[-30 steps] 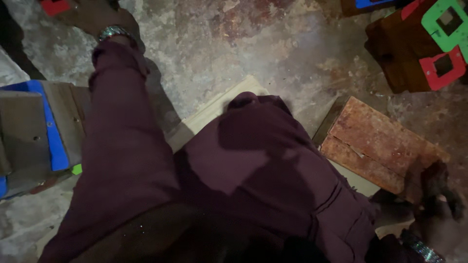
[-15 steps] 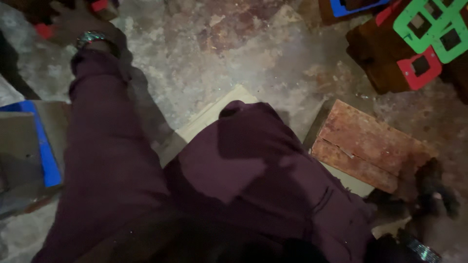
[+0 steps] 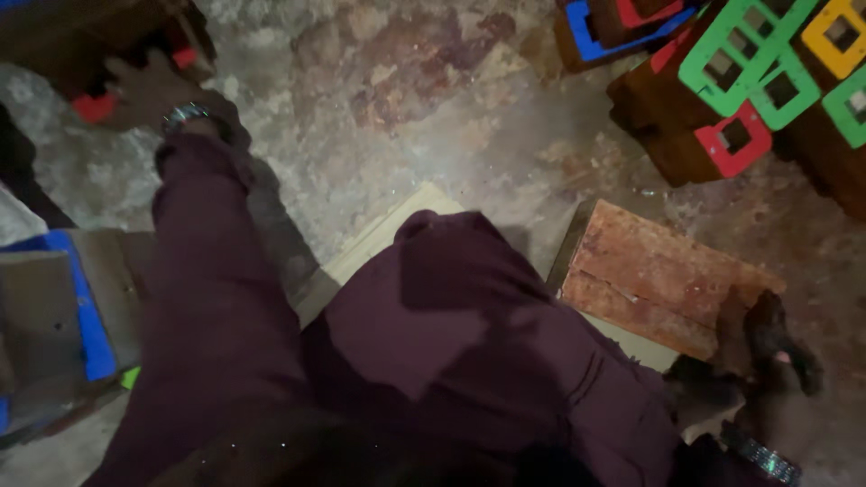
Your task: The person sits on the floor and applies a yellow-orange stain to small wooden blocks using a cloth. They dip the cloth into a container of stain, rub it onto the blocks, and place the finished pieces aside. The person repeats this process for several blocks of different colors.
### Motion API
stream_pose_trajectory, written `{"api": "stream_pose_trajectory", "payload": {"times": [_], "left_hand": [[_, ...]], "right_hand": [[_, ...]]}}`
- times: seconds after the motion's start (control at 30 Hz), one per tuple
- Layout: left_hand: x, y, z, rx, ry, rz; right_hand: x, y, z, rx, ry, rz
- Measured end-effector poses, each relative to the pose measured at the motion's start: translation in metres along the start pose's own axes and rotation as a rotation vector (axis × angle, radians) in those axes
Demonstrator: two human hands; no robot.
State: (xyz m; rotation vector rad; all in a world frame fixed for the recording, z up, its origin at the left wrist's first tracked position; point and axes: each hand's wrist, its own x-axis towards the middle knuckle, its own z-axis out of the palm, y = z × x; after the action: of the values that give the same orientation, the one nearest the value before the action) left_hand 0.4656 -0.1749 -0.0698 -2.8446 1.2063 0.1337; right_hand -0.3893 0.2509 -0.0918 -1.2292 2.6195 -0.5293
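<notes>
Upper left of the frame, the left hand [image 3: 144, 86] reaches onto a dark frame with red corner pieces [image 3: 95, 106]; its grip I cannot tell. At centre right lies a reddish wooden block [image 3: 654, 275] on the floor [image 3: 424, 117]. Lower right, the right hand [image 3: 776, 347] clasps that block's corner.

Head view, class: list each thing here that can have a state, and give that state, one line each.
Left hand: stretched out onto dark blocks, red piece beside it; grip unclear.
Right hand: resting at the reddish slab's corner; grip unclear.
Reddish slab: lying flat on a pale board.
Green frames: heaped on brown blocks.
</notes>
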Motion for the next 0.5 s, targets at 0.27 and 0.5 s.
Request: {"api": "stream_pose_trajectory", "payload": {"times": [0.27, 0.5], "left_hand": [[-0.054, 0.033, 0.019, -0.039, 0.119, -0.05], [-0.094, 0.056, 0.003, -0.023, -0.094, -0.036]], "right_hand": [[-0.008, -0.044, 0.012, 0.793, 0.099, 0.347], [-0.012, -0.085, 0.013, 0.867, 0.131, 0.074]]}}
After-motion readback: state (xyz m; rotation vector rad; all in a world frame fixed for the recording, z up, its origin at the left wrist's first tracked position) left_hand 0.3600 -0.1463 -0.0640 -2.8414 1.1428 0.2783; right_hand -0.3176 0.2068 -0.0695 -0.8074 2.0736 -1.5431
